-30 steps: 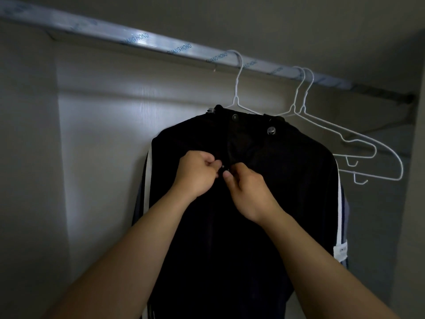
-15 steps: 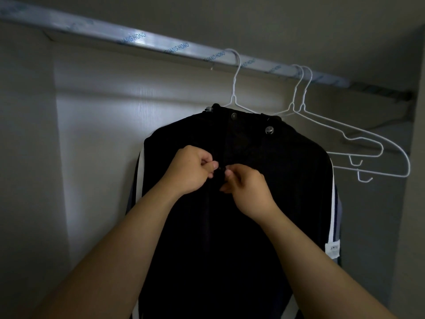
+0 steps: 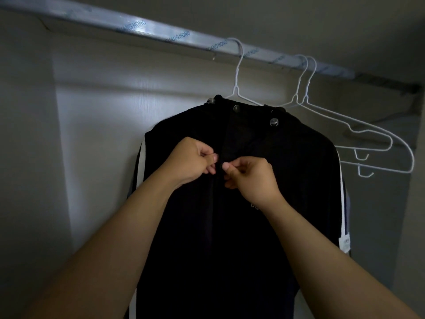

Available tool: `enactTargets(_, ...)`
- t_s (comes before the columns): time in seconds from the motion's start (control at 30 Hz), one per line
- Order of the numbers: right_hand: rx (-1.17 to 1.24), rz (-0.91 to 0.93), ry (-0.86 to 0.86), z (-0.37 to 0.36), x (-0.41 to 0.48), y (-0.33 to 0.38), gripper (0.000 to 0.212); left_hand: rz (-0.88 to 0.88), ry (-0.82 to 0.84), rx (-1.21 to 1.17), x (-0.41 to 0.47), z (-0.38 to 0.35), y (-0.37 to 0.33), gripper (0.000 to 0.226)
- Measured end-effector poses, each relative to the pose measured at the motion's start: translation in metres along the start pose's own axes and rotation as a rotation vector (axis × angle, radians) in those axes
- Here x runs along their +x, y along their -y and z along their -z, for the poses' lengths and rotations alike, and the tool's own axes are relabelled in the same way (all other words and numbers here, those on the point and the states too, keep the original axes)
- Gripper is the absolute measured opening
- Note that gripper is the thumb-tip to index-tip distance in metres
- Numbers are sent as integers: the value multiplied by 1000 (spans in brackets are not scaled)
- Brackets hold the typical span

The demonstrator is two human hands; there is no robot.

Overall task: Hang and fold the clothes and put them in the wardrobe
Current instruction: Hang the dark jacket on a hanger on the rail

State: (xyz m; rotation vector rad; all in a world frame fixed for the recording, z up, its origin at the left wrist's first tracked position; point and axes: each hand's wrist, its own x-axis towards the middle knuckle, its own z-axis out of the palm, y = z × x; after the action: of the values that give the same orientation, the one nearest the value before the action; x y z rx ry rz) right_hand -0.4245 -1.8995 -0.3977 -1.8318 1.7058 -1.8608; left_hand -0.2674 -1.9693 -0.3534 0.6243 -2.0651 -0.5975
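A black jacket [image 3: 287,180] with white side stripes and metal snap buttons hangs on a white wire hanger [image 3: 238,72] from the wardrobe rail [image 3: 147,26]. Both hands work at chest height on its front opening. My left hand [image 3: 190,161] pinches the left edge of the placket. Opposite it, my right hand [image 3: 250,178] pinches the right edge. The fingertips of the two hands almost meet over a small dark snap between them.
Two bare white wire hangers [image 3: 358,134] hang on the rail just right of the jacket. The wardrobe's pale back wall [image 3: 103,134] shows to the left, and a side wall [image 3: 414,226] closes in at the right.
The hands stay at the same snap on the jacket front; the right hand's fingers have shifted slightly. The view has tilted a little, so jacket and hangers sit slightly lower in the frame.
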Motion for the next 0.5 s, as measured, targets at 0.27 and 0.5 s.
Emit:
enactTargets(0.27,-46,-9,-76,-7,-8,-8,33,39,-69,-272,-9,-10,9,8)
enactTargets(0.5,-110,-242,53,-40,-73,-81,48,272,-254,-228,-66,-82,92,14)
